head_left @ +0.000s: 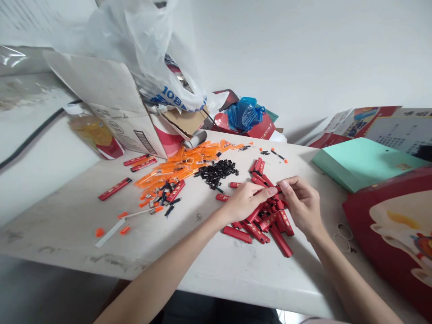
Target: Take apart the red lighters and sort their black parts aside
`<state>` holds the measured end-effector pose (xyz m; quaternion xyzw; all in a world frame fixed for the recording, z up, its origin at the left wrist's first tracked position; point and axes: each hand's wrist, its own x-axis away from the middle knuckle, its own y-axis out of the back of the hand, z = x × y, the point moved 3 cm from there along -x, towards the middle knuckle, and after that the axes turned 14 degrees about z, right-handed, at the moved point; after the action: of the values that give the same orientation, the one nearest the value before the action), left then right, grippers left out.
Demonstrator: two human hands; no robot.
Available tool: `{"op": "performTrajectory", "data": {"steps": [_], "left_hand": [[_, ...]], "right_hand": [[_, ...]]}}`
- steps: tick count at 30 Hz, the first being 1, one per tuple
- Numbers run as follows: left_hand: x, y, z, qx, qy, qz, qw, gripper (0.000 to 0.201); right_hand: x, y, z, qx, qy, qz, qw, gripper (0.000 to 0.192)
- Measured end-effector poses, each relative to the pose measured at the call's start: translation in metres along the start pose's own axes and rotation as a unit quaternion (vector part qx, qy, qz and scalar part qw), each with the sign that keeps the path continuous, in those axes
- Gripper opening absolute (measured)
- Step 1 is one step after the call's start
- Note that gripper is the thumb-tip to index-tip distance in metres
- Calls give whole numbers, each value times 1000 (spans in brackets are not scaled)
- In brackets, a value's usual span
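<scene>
My left hand (243,201) and my right hand (301,203) meet over a pile of red lighter casings (266,225) on the white table (216,265). Their fingertips pinch one red casing (276,191) between them, just above the pile. More red casings (258,167) lie beyond the hands. A heap of small black parts (218,171) sits to the left of my left hand. Further left spreads a heap of orange translucent pieces (178,165) mixed with small dark bits.
An open cardboard box (114,105) with a clear plastic bag (145,40) stands at the back left. Loose red casings (114,189) and a white strip (111,231) lie left. A mint-green box (361,163) and a red box (394,229) crowd the right. A blue bag (245,113) lies behind.
</scene>
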<state>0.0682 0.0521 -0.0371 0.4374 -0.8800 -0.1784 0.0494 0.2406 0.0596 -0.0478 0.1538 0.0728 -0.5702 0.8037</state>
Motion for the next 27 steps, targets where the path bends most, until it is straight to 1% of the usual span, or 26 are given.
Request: {"op": "performTrajectory", "data": {"steps": [3, 6, 9, 13, 16, 19, 22, 27], "left_hand": [[1, 1, -1, -115, -9, -52, 992, 55], [3, 2, 0, -232, -16, -105, 967, 47], [3, 2, 3, -315, -17, -130, 940, 41], [3, 0, 8, -398, -41, -139, 906, 39], [2, 0, 12, -446, -52, -143, 882, 38], [2, 1, 13, -482, -71, -133, 863, 35], [1, 3, 11, -507, -93, -119, 849, 33], [1, 2, 9, -546, -106, -100, 825, 33]], "right_hand": [[-2, -2, 2, 13, 0, 15, 1000, 22], [-3, -2, 2, 31, -1, 38, 999, 21], [-2, -1, 4, 97, 16, 57, 993, 27], [-3, -1, 9, 213, 57, 82, 972, 26], [-5, -2, 10, 263, 57, 123, 955, 25], [-7, -3, 10, 283, 47, 150, 946, 26], [-8, -3, 8, 284, 32, 163, 945, 26], [-9, -4, 2, 297, -6, 191, 936, 25]]}}
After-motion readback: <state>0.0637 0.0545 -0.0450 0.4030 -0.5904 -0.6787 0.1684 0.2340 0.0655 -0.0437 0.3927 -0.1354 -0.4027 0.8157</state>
